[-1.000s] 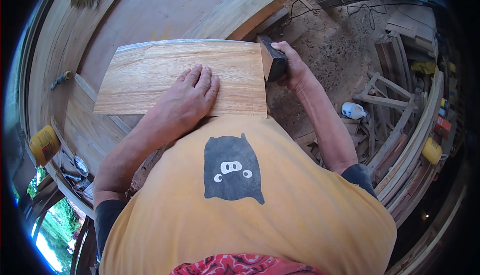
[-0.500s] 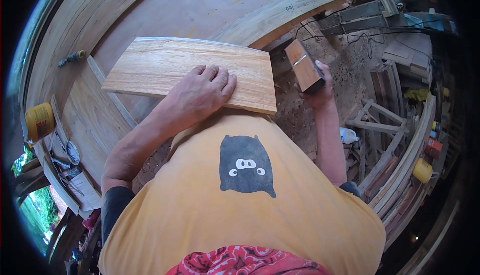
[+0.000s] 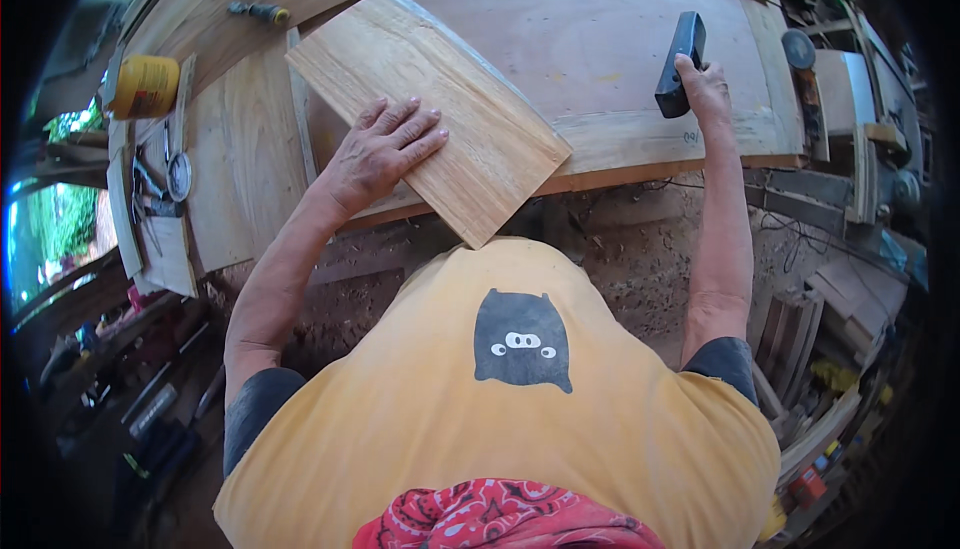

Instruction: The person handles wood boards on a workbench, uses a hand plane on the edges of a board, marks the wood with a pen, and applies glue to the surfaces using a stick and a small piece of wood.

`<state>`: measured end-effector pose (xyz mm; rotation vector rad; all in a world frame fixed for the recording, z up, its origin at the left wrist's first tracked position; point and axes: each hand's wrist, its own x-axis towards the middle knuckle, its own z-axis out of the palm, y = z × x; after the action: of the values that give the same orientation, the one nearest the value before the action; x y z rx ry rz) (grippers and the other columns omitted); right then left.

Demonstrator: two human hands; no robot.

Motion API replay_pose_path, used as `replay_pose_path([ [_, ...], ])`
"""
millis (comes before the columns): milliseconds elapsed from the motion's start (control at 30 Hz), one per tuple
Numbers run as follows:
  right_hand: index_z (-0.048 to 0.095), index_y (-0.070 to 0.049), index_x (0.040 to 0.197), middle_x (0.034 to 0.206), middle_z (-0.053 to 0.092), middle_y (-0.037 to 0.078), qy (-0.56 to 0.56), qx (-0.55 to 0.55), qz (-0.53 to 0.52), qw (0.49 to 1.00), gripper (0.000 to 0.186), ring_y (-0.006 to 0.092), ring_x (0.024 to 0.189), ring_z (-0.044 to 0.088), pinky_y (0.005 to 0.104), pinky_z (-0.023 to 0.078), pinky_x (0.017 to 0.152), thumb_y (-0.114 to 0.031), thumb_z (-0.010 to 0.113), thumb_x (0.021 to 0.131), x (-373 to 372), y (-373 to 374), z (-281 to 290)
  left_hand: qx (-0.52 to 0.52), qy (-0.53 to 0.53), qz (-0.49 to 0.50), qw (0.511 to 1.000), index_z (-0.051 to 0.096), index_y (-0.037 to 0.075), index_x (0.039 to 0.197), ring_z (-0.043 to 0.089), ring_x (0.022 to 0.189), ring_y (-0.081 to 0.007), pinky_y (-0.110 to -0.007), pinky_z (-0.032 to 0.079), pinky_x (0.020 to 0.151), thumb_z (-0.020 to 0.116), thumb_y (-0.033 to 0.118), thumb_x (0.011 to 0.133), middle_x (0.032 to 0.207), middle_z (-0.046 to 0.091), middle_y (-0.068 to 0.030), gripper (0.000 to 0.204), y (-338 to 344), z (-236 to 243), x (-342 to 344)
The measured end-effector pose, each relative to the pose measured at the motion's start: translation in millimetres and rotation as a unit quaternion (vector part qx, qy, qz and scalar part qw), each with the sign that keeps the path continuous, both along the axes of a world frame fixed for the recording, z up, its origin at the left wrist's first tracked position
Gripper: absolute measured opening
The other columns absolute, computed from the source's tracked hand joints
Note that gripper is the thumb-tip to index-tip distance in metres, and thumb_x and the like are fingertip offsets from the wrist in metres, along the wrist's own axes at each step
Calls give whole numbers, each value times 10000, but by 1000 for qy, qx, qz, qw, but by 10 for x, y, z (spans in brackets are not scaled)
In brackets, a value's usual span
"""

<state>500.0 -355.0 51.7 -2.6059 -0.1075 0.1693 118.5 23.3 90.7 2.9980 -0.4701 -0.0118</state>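
Observation:
A pale wooden board lies angled across the bench, its near corner against my orange shirt. My left hand rests on top of the board near its left edge, fingers spread and slightly bent. At the right, my right hand grips a dark block-shaped hand plane above the bench panel, apart from the board.
On the left are a yellow jug, a tool with a dark handle, and pliers with other small tools. At right are a grinder-like tool and stacked offcuts. Below the bench is a dirt floor with cables.
My view has swung toward the bench. The board has turned clockwise under my left hand, and the plane in my right hand has moved away from the board's end to over the bench.

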Motion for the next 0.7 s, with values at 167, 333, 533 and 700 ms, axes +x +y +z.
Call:
replay_pose_path([
  [167,522,73,1280,1174,695,328,7,-201,67,977,861,458,1159,675,509,500,1015,-645,642,819,-232,492,105,-13,-20,122,992,610,221,1421,432,1490,-278,-518,260,1252,645,23,866,1556,533,-39,590,56,-157,-190],
  [333,532,49,1278,1164,701,314,-17,-248,104,963,876,465,1142,676,516,504,1009,-702,648,842,-379,572,82,-28,-59,136,989,619,230,1409,430,1495,-259,-538,221,1253,656,99,876,1569,520,-18,550,70,-375,-339],
  [533,614,86,1207,1145,712,315,-50,-220,35,974,852,433,1123,693,499,528,963,-637,754,780,-421,412,-36,-57,-48,79,994,562,217,1465,368,1529,-286,-561,193,1264,624,161,911,1633,430,-39,560,252,-565,-406],
  [700,668,103,1046,955,730,218,41,-12,4,999,740,270,892,706,396,553,789,-536,838,714,-1009,509,28,-21,139,45,989,415,173,1586,162,1598,-340,-613,121,1268,654,494,889,1708,275,-84,804,261,-342,-293],
])
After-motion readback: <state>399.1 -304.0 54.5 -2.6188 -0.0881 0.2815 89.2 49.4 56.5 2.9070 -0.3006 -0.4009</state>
